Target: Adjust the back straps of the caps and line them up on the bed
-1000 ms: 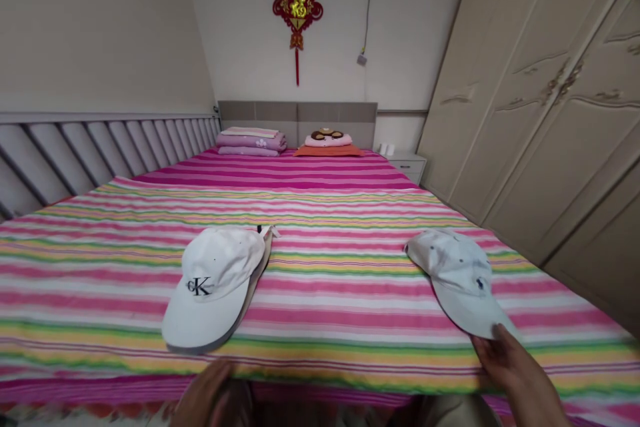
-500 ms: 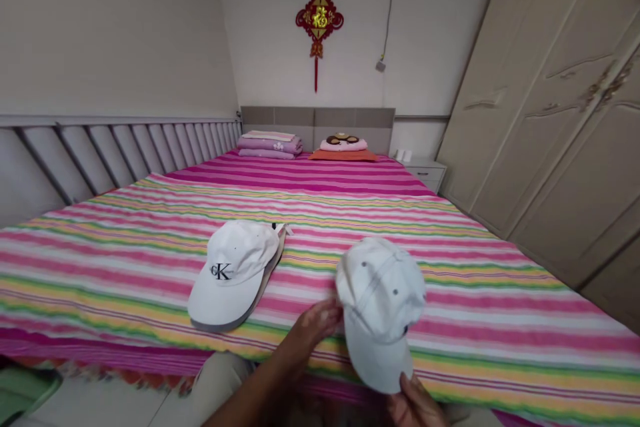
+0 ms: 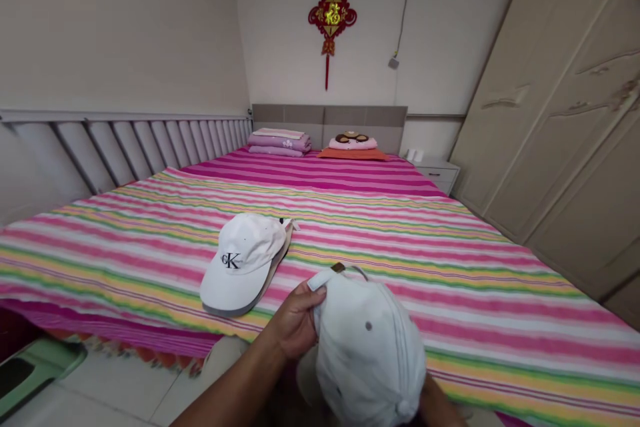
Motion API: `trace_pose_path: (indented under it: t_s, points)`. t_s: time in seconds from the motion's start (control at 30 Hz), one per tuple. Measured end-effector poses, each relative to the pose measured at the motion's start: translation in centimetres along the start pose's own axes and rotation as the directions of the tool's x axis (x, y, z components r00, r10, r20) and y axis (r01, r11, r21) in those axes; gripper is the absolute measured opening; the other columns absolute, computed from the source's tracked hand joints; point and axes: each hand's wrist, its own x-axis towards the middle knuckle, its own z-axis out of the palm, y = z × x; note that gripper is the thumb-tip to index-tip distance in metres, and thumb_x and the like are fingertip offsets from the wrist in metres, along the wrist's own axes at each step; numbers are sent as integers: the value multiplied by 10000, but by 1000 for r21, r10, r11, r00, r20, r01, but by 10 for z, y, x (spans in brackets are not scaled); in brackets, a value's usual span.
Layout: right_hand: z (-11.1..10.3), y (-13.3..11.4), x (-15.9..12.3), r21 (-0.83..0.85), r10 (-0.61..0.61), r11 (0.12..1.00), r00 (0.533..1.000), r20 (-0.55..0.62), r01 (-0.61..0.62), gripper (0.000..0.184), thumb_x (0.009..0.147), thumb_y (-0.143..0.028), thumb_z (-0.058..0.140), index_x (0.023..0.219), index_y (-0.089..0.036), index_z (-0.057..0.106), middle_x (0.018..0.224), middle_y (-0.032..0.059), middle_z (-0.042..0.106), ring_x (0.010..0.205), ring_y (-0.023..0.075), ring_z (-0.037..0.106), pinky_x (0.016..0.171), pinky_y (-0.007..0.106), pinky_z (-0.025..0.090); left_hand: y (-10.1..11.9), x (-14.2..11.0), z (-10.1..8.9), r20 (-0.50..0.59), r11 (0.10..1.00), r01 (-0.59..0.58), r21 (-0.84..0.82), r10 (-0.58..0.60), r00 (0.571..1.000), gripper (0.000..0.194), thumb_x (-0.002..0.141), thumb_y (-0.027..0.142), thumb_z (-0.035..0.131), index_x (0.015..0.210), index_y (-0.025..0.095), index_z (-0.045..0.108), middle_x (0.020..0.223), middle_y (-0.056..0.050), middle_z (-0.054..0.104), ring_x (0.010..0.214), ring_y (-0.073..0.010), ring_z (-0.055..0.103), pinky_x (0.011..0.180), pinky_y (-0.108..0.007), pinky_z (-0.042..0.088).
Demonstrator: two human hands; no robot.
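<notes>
Over the near edge of the bed (image 3: 480,293), the left hand (image 3: 299,319) pinches a baseball cap (image 3: 373,350), ideally lightly; right hand's (image 3: 436,401) grip: cannot tell.

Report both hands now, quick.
Left hand: closed on the back edge of the nearer white cap.
Right hand: mostly hidden by that cap, fingers out of sight; grip cannot be told.
</notes>
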Motion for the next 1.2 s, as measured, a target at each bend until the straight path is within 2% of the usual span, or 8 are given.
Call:
trace_pose_path:
  t_s: [0.07, 0.13, 0.23, 0.33, 0.43, 0.53, 0.7, 1.2]
  points:
    - [-5, -35, 8, -105, -63, 993, 991, -115, 51, 185, 554, -398, 686, 584, -218, 653, 592, 49, 641, 628, 264, 580, 620, 384, 451, -2, -5, 5, 14, 999, 27, 47, -28, 1000, 281, 602, 140, 692, 878, 106, 648, 688, -52, 665, 604, -126, 601, 632, -226, 441]
    - [-4, -72, 13, -163, -177, 975, 968, -178, 148, 269, 653, -445, 621, 784, -214, 659, 739, 60, 657, 745, 251, 585, 701, 374, 443, -3, -9, 11, 1, 994, 50, 100, -50, 999, 270, 560, 154, 730, 813, 95, 657, 665, -46, 652, 579, -106, 576, 593, -201, 421]
    - [15, -115, 13, -236, -291, 930, 957, -8, 281, 354, 769, -467, 504, 1001, -220, 609, 1089, 92, 593, 1002, 243, 520, 854, 355, 384, -6, -13, 17, -20, 983, 74, 165, -71, 997, 255, 532, 209, 758, 730, 86, 653, 615, -27, 620, 539, -79, 531, 539, -178, 382]
    - [42, -135, 11, -221, -292, 921, 944, 155, 321, 364, 783, -491, 476, 927, -187, 613, 926, 81, 618, 856, 208, 550, 724, 303, 425, -6, -16, 17, -32, 973, 76, 218, -71, 997, 265, 517, 244, 766, 692, 87, 641, 563, -5, 580, 497, -60, 479, 503, -169, 338]
    - [62, -137, 9, -101, -216, 964, 948, 234, 245, 310, 757, -473, 529, 719, -167, 562, 630, 0, 549, 512, 96, 456, 476, 209, 356, -4, -19, 13, -40, 961, 86, 261, -78, 996, 217, 523, 227, 752, 618, 94, 610, 496, 22, 519, 443, -41, 410, 461, -165, 283]
    - [70, -135, 7, 35, -153, 988, 954, 257, 149, 283, 719, -426, 591, 656, -170, 488, 528, -50, 477, 392, 42, 322, 389, 175, 253, -2, -21, 11, -62, 942, 120, 314, -105, 992, 167, 569, 200, 711, 569, 100, 577, 450, 41, 468, 402, -27, 353, 433, -163, 238]
    - [73, -134, 5, 116, -100, 991, 963, 250, 73, 280, 709, -404, 596, 644, -171, 455, 465, -64, 437, 363, 36, 291, 361, 168, 192, -1, -21, 13, -41, 919, 146, 365, -141, 989, 149, 565, 192, 706, 607, 106, 591, 487, 20, 518, 420, -42, 406, 447, -170, 268]
    - [79, -129, 3, 176, -89, 984, 949, 302, 36, 258, 705, -361, 603, 627, -176, 441, 417, -88, 330, 373, 41, 229, 377, 183, 144, -14, -24, 7, -27, 960, 122, 254, -119, 993, 261, 510, 262, 764, 642, 95, 612, 523, -8, 561, 429, -64, 456, 453, -190, 308]
